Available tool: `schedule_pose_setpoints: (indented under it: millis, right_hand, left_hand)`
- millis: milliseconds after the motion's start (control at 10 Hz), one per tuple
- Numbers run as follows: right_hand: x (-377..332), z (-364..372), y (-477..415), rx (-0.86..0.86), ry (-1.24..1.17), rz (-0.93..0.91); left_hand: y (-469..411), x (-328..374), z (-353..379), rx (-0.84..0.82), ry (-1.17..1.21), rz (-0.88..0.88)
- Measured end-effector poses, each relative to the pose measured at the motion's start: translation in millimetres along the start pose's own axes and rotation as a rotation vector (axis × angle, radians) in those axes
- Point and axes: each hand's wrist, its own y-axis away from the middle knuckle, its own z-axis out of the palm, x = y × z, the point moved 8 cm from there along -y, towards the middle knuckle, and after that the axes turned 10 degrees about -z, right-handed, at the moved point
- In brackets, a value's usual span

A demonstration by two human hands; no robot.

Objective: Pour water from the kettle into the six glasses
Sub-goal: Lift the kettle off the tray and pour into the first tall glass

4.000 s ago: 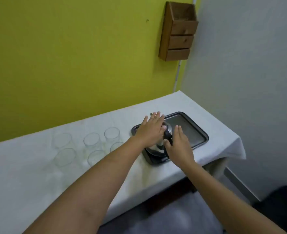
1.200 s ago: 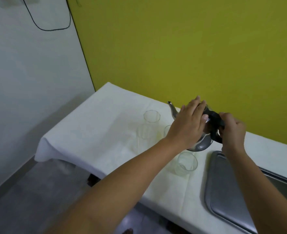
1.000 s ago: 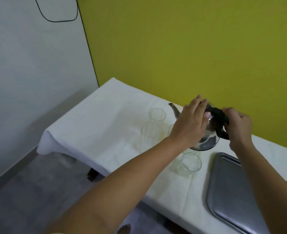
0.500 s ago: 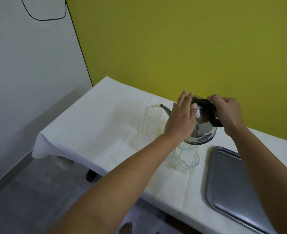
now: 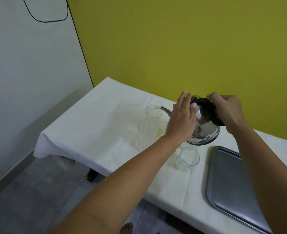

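The kettle, a shiny steel one with a black handle, hangs in the air between my two hands, tipped so its thin spout points away to my left, its tip at the rim of the far glass. My right hand is closed tight round the black handle at the kettle's top and back. My left hand lies flat and spread against the kettle's near side and lid, fingers up, pressing rather than gripping. Just beyond my left hand, nearer me than the far glass, stands a second glass, and a third sits below the kettle's base, between my forearms; the kettle and my left hand hide most of the others, so I cannot count all six. I cannot tell whether water is running from the spout. All the glasses stand on the white tablecloth. Under my right forearm lies a grey metal tray, flat on the cloth, apart from the nearest glass.
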Motion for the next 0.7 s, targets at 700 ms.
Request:
schedule_pose_setpoints:
  millis: [700]
  right_hand:
    - [-1.4,-3.0,-0.3,-0.007,0.074,0.019]
  left_hand:
    - [6.7,1.7,-2.3,-0.014,0.039,0.002]
